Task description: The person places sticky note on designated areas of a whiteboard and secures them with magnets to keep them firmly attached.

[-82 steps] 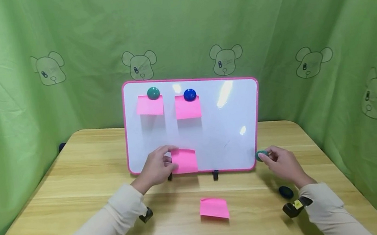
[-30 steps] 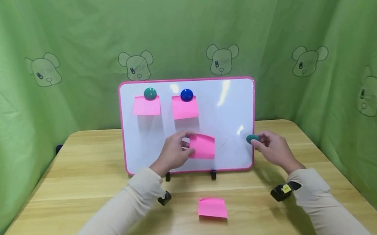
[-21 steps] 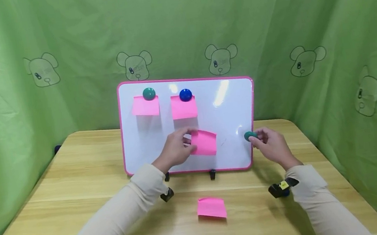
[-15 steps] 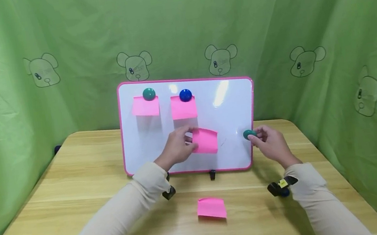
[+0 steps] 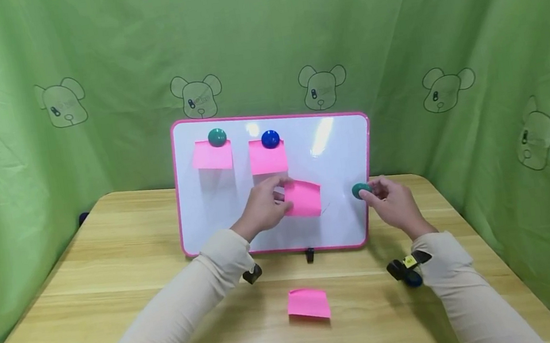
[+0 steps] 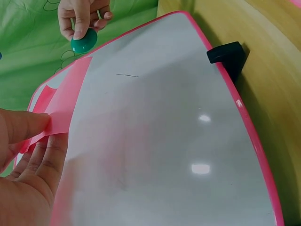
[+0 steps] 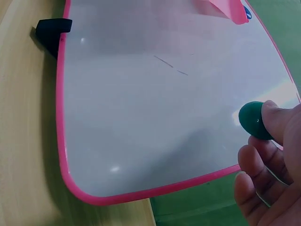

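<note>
A pink-framed whiteboard [image 5: 240, 222] stands tilted back on the table. My left hand [image 5: 264, 206] pinches a pink sticky note [image 5: 304, 198] by its left edge, in front of the board's lower middle. In the left wrist view the note [image 6: 70, 101] bends between thumb and fingers. At the board's right edge my right hand [image 5: 395, 202] holds a round green magnet [image 5: 361, 191] between thumb and fingers; the right wrist view shows the magnet [image 7: 254, 120] with the thumb on it. Higher on the board, a green magnet [image 5: 217, 137] and a blue magnet [image 5: 271, 139] each pin a pink note.
Another pink sticky note [image 5: 308, 304] lies on the wooden table [image 5: 109, 263] in front of the board. A dark blue magnet [image 5: 412, 278] rests near the right wrist camera, partly covered by it. A black foot [image 5: 310, 255] supports the board. Green curtains [image 5: 255, 23] surround the table.
My left hand has carried the sticky note up and to the right across the board. My right hand has raised the green magnet and brought it slightly left, over the board's right edge.
</note>
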Action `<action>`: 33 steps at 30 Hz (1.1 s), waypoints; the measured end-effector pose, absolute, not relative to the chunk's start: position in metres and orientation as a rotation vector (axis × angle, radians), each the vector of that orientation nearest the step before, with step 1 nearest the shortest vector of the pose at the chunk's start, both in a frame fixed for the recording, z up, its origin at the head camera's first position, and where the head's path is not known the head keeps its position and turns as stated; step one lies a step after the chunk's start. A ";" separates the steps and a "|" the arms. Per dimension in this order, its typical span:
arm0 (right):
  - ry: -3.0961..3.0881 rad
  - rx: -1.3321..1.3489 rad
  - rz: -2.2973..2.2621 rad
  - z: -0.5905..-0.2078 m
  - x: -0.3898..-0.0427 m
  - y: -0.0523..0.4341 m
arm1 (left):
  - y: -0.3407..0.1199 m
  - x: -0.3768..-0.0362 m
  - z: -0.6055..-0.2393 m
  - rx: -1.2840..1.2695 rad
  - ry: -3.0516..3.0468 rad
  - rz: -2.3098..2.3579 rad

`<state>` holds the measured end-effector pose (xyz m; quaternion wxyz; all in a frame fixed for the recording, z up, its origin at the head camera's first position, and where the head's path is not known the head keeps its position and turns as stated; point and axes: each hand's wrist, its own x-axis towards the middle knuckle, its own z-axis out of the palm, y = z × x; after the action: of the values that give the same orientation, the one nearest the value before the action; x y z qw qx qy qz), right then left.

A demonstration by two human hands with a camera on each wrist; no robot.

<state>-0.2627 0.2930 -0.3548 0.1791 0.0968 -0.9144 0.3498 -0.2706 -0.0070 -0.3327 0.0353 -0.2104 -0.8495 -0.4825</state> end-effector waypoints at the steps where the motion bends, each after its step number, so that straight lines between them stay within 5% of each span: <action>1: -2.584 0.271 0.990 -0.354 -0.263 0.293 | -0.006 -0.271 -0.332 -0.649 -2.607 -1.481; 33: -2.548 0.251 1.108 -0.329 -0.269 0.283 | 0.025 -0.282 -0.297 -0.625 -2.581 -1.557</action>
<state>-0.2693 0.2833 -0.3293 0.1748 0.0886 -0.8993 0.3910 -0.2822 0.0253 -0.2968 0.0316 -0.2029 -0.8379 -0.5057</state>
